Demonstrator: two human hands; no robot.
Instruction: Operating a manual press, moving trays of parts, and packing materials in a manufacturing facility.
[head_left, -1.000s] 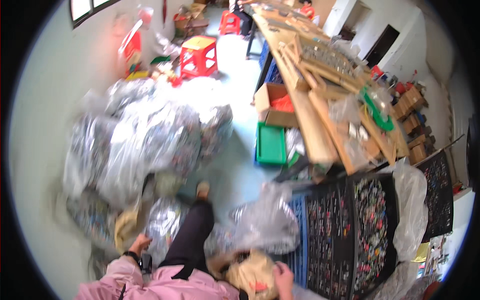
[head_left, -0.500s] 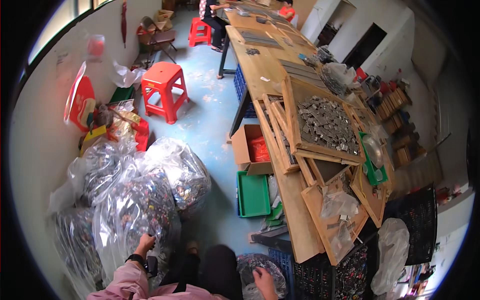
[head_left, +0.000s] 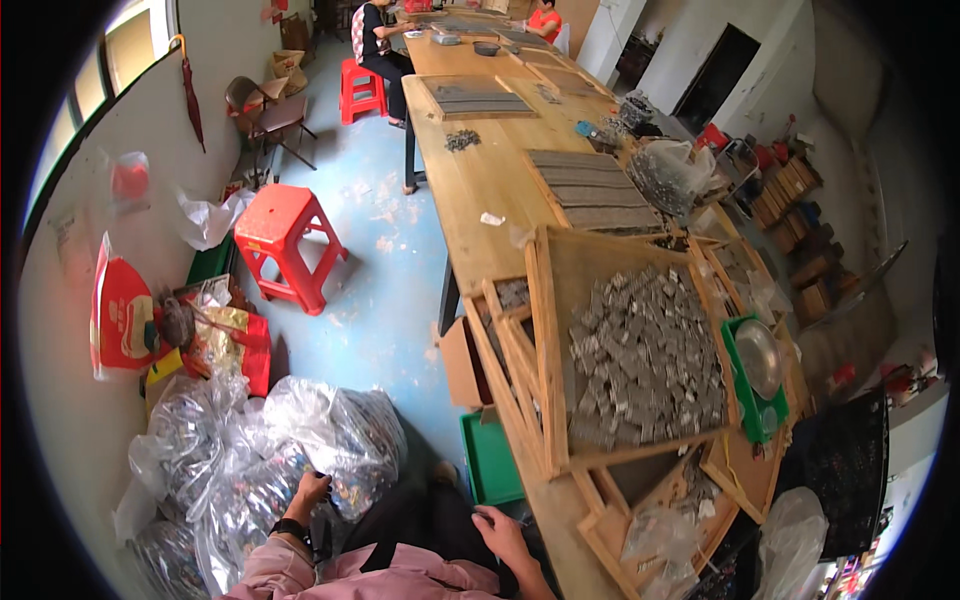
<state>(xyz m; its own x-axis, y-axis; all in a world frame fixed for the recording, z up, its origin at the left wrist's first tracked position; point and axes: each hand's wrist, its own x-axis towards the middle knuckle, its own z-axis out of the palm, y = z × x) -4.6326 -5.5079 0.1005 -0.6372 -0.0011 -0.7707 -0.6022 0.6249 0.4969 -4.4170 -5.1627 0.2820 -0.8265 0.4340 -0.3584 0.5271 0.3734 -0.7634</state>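
My left hand (head_left: 312, 489) hangs closed over the clear plastic bags at the lower left. Something dark shows at its fingertips, too small to make out. A black band circles that wrist, with a small black object beside it. Below the hand bulges a large clear bag (head_left: 236, 508) packed with small multicoloured pieces. My right hand (head_left: 496, 532) is by my thigh, near the table's left edge. Its fingers are loosely curled and apart, with nothing seen in them. Just beyond it, a green tray (head_left: 490, 460) rests on the floor.
A long wooden table (head_left: 470, 205) runs away on my right. It carries a wooden-framed tray (head_left: 549, 380) heaped with small grey metal pieces. A red stool (head_left: 289, 235) stands ahead left, near a folding chair (head_left: 268, 118). Two people sit at the table's far end.
The view has moved forward and tipped up, so the stool and table sit differently in it. My right hand has come up beside my thigh; my left hand stays closed by the bags.
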